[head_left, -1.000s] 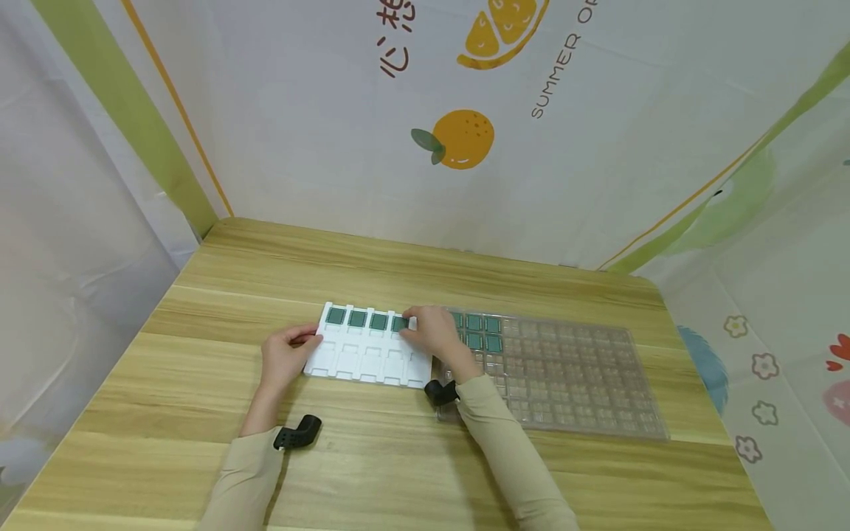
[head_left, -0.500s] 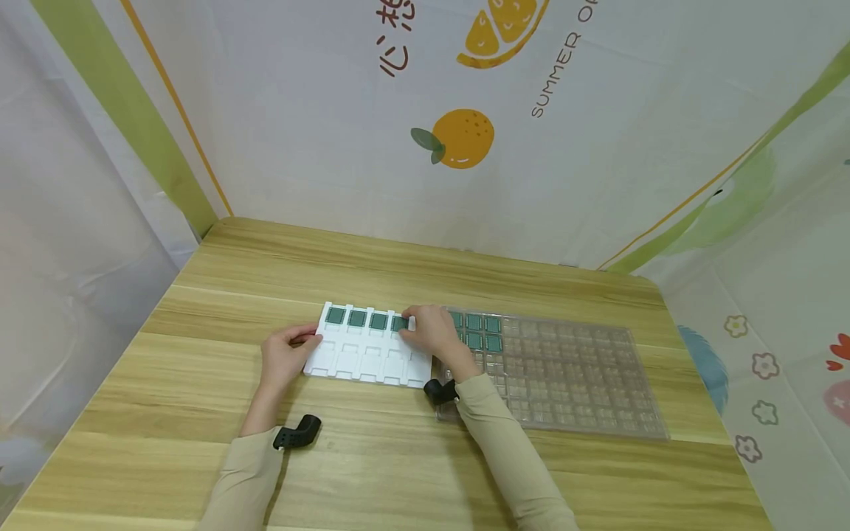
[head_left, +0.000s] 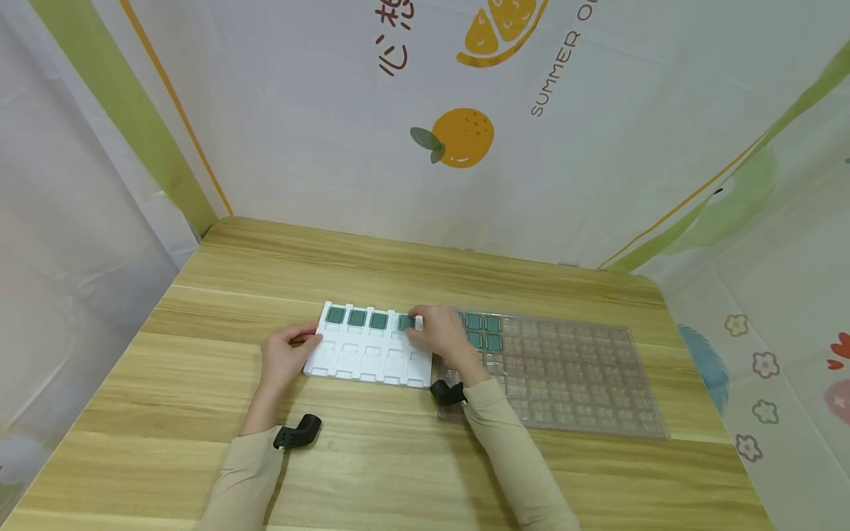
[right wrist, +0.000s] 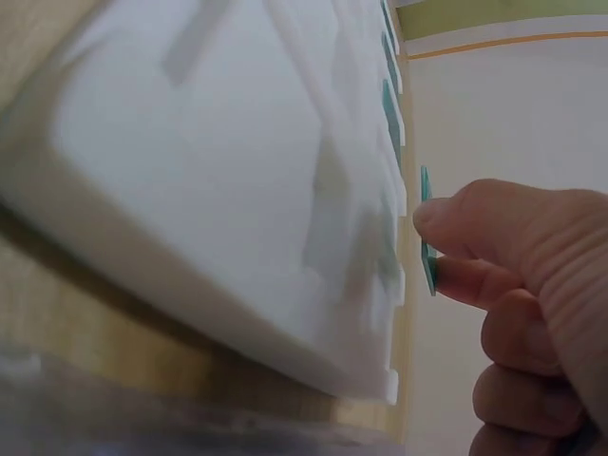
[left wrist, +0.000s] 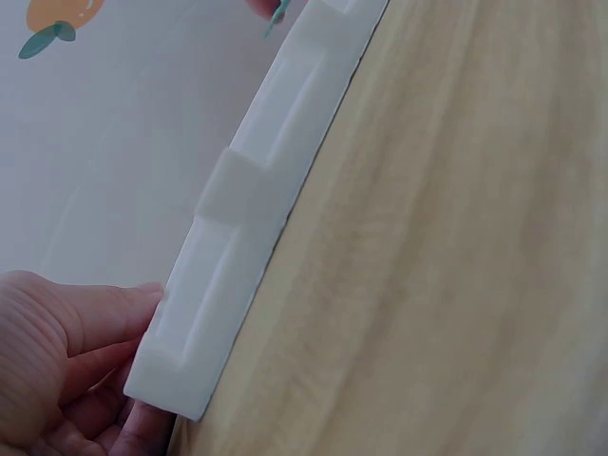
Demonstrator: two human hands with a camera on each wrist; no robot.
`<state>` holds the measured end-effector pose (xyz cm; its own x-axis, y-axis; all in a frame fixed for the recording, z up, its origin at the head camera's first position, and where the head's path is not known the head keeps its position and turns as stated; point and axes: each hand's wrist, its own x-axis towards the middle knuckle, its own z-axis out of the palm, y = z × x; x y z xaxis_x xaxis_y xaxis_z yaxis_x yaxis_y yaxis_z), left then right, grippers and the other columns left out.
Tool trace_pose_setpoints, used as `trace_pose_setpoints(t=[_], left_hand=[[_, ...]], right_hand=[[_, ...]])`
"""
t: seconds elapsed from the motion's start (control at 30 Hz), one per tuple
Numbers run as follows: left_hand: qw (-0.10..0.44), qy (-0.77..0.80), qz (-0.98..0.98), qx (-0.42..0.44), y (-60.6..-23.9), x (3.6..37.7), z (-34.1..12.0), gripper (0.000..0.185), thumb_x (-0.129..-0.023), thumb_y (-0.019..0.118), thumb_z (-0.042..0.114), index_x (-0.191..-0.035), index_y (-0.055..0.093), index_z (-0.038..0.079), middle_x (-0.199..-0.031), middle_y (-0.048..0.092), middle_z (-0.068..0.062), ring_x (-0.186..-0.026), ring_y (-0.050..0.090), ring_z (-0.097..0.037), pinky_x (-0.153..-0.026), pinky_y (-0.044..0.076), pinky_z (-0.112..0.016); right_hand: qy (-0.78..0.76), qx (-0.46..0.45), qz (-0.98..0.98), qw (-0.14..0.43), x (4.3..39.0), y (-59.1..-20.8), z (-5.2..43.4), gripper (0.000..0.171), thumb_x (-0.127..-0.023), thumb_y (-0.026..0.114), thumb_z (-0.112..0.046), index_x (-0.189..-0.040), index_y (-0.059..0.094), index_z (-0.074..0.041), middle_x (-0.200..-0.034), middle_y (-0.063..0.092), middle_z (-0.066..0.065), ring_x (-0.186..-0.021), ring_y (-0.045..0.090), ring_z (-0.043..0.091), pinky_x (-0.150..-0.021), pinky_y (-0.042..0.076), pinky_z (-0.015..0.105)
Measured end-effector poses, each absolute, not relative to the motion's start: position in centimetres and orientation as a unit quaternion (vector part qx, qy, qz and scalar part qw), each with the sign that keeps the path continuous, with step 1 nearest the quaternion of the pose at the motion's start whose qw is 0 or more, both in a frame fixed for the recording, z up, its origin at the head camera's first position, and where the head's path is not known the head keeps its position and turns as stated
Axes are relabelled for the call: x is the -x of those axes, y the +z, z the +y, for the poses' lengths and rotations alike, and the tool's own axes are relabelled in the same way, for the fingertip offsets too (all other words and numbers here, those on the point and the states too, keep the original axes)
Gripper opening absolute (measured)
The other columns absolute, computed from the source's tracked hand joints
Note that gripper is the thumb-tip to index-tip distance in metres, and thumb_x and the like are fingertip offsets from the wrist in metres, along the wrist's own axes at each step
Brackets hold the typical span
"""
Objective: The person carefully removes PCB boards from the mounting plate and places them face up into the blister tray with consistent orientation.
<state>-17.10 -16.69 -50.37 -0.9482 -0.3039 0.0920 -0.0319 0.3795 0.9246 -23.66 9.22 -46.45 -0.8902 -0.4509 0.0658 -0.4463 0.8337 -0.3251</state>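
Note:
A white plastic tray (head_left: 358, 361) with moulded pockets lies on the table. Three square green chips (head_left: 356, 318) sit in its far row. My left hand (head_left: 284, 358) holds the tray's left edge; in the left wrist view the thumb lies against the side of the tray wall (left wrist: 195, 285). Over the right end of the far row, my right hand (head_left: 443, 335) pinches another thin green chip (head_left: 406, 322) between thumb and finger. In the right wrist view this chip (right wrist: 427, 256) is raised clear of the tray, its face nearly edge-on. The pocket underneath is partly hidden.
To the right stands a clear plastic tray (head_left: 571, 376) with many small compartments, several green chips (head_left: 493, 324) in its far left corner. My right forearm crosses its left part. The wooden table (head_left: 372, 457) ends at a white printed curtain (head_left: 332, 147).
The right hand has shifted slightly right with the pinched green chip, which now stands apart from its earlier spot in the far row. The left hand and white tray have stayed still.

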Motion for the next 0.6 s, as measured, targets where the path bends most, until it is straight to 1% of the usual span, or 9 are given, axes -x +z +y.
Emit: trace_pose_setpoints(t=[0.37, 0.6], left_hand=[[0.119, -0.548, -0.821, -0.104, -50.3, 17.0, -16.6, 0.021, -0.081, 0.067, 0.0, -0.101, 0.069, -0.008, -0.088, 0.068, -0.022, -0.067, 0.052, 0.005, -0.06, 0.042, -0.008], [0.117, -0.552, -0.819, -0.105, -50.4, 17.0, -16.6, 0.021, -0.081, 0.067, -0.001, -0.101, 0.069, -0.007, -0.089, 0.068, -0.023, -0.067, 0.053, 0.005, -0.06, 0.042, -0.009]], right_hand=[[-0.186, 0.225, 0.956, 0.009, 23.1, -46.1, 10.7, 0.028, -0.084, 0.067, -0.02, -0.109, 0.069, -0.008, -0.049, 0.034, -0.007, -0.045, 0.026, 0.007, -0.043, 0.021, 0.021], [-0.206, 0.222, 0.953, 0.005, 22.8, -46.1, 11.8, 0.027, -0.083, 0.068, -0.018, -0.107, 0.069, -0.006, -0.054, 0.039, -0.005, -0.045, 0.029, 0.008, -0.043, 0.023, 0.021]])
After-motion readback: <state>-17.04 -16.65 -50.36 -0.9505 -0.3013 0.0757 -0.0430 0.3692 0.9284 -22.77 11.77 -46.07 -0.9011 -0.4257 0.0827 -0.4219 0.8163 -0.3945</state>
